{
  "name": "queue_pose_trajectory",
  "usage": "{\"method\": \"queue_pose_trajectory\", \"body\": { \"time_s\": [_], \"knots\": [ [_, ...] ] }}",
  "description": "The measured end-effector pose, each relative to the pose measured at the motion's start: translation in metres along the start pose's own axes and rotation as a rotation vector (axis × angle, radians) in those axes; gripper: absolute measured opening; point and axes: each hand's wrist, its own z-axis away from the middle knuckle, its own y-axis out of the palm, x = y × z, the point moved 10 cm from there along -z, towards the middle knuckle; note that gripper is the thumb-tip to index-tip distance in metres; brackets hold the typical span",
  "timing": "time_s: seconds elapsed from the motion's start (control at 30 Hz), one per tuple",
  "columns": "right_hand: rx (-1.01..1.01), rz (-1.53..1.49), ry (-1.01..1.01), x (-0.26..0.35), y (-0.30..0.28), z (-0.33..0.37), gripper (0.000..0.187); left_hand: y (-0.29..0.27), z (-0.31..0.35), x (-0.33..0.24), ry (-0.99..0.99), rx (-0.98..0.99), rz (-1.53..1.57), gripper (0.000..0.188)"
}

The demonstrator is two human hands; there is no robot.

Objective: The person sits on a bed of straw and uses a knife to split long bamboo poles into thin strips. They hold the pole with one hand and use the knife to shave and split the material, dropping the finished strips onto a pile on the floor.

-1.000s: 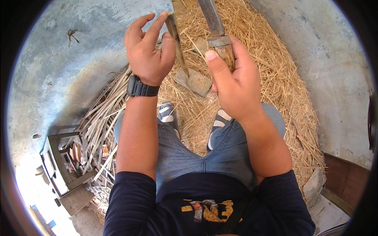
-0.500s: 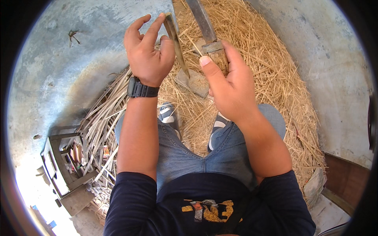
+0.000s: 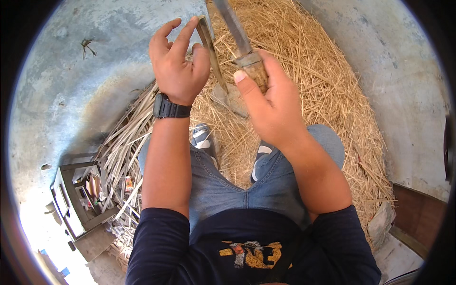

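My left hand (image 3: 178, 66), with a black watch on its wrist, steadies a split bamboo strip (image 3: 213, 53) near its top. The index fingertip is at the upper end, the thumb lies close to the side, and the other fingers are raised. The strip slants down, its lower end at a flat grey-brown block (image 3: 233, 100) on the litter. My right hand (image 3: 276, 102) is closed round the wooden handle of a large knife (image 3: 232, 26), thumb along the handle. The blade points away and to the left, beside the strip and apart from it; its tip is cut off by the frame.
Straw-like shavings (image 3: 323, 76) cover the floor ahead and right. Long pale strips (image 3: 124, 135) are heaped at the left, next to a dark open frame (image 3: 78, 199). Weathered blue-grey walls (image 3: 95, 71) curve round both sides. My feet (image 3: 204, 137) stand below the hands.
My right hand has moved a little left, bringing the knife and its handle closer to the bamboo strip. My left hand and the strip stay almost still.
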Motion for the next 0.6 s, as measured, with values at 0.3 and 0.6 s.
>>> {"method": "queue_pose_trajectory", "body": {
  "time_s": [0.3, 0.6],
  "knots": [
    [0.207, 0.254, 0.235, -0.036, 0.01, -0.002, 0.043, -0.004, -0.001, 0.008, 0.034, -0.019, -0.03, 0.045],
    [-0.077, -0.076, -0.13, 0.005, -0.004, -0.001, 0.047, 0.0, 0.001, 0.004, -0.005, 0.011, -0.01, 0.045]
  ]
}}
